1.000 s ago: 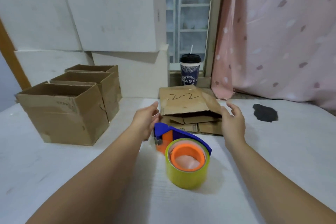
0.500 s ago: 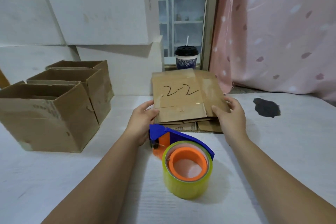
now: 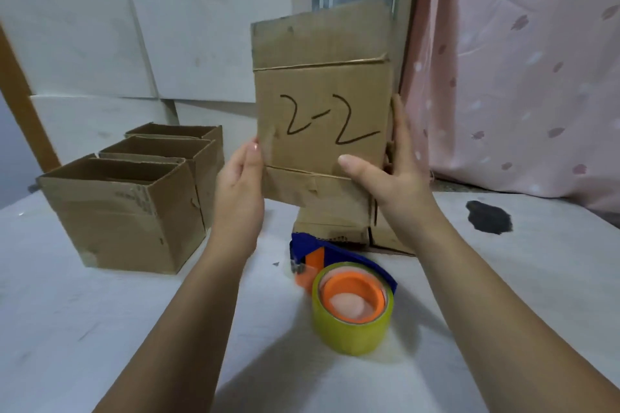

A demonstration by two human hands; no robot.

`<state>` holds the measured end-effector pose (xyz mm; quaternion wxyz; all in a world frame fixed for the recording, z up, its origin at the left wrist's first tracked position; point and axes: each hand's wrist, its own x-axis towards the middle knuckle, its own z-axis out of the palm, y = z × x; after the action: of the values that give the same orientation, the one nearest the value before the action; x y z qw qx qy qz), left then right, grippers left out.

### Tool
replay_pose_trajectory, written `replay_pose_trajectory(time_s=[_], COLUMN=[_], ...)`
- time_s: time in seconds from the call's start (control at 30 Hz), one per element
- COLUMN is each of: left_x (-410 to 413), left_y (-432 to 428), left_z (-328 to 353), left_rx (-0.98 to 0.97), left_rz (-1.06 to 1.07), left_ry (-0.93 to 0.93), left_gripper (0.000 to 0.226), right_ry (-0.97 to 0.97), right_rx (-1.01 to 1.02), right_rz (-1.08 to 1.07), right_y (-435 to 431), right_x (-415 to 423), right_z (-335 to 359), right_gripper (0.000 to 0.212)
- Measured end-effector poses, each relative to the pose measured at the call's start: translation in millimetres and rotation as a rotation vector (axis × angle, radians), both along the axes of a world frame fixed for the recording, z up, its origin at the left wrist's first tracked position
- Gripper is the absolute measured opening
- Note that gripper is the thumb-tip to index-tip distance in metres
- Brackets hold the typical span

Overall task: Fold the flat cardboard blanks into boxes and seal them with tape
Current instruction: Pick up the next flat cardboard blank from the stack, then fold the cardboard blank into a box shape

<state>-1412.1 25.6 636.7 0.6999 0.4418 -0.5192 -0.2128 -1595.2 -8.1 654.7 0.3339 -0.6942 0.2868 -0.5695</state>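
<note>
A flat cardboard blank (image 3: 318, 100) marked "2-2" stands upright in the air above the table. My left hand (image 3: 240, 191) holds its lower left edge, thumb on the front. My right hand (image 3: 392, 171) grips its right edge, with the thumb on the front face and the fingers along the side. More flat blanks (image 3: 339, 221) lie stacked on the table just behind and below it. A tape dispenser (image 3: 349, 292) with a blue frame, an orange hub and a yellowish tape roll lies in front of the stack, between my forearms.
Three folded open-topped cardboard boxes (image 3: 127, 204) stand in a row at the left. Large white boxes (image 3: 134, 33) are stacked against the back. A pink curtain (image 3: 523, 70) hangs at the right. A dark patch (image 3: 489, 216) marks the white table (image 3: 100, 329).
Both hands took hold of the top blank on the stack and lifted it from lying flat to standing upright in front of me. The drink cup at the window is now hidden behind it.
</note>
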Motion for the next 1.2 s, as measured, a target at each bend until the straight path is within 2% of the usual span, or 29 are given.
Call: replay_pose_trajectory(time_s=[0.1,0.17,0.23,0.3,0.47,0.57,0.67,0.8,0.97,1.1,1.2], left_x=[16,31,46,57,79,92,100,101,100,92,85], left_y=[24,41,59,75,115,136,150,163,168,167,165], left_z=[3,5,4,-2,-23,-34,-44,-44,-38,-38,-36], left_rx=[0.025,0.003,-0.004,0.007,-0.025,0.015,0.069,0.125,0.144,0.179,0.168], left_rz=[0.042,-0.045,-0.111,-0.126,-0.187,-0.31,-0.311,-0.248,-0.158,-0.031,0.0], left_ry=[0.027,0.026,-0.103,-0.185,0.022,0.194,0.107,0.01,0.029,0.052,0.069], left_gripper=[0.061,0.074,0.089,0.094,0.078,0.068,0.071,0.08,0.064,0.085,0.065], right_ry=[0.02,0.054,0.079,0.118,0.213,0.154,0.088,0.155,0.265,0.238,0.262], right_rx=[0.023,0.011,0.005,0.015,0.08,0.136,0.076,0.069,0.07,0.099,0.105], right_rz=[0.184,0.25,0.296,0.315,0.443,0.363,0.278,0.304,0.308,0.313,0.299], right_y=[23,38,52,66,91,104,113,123,134,134,134], right_x=[10,15,17,18,31,41,46,55,64,64,63], right_z=[5,-1,-8,-15,-39,-42,-39,-37,-41,-41,-40], right_gripper=[0.104,0.102,0.101,0.099,0.107,0.096,0.088,0.083,0.066,0.043,0.026])
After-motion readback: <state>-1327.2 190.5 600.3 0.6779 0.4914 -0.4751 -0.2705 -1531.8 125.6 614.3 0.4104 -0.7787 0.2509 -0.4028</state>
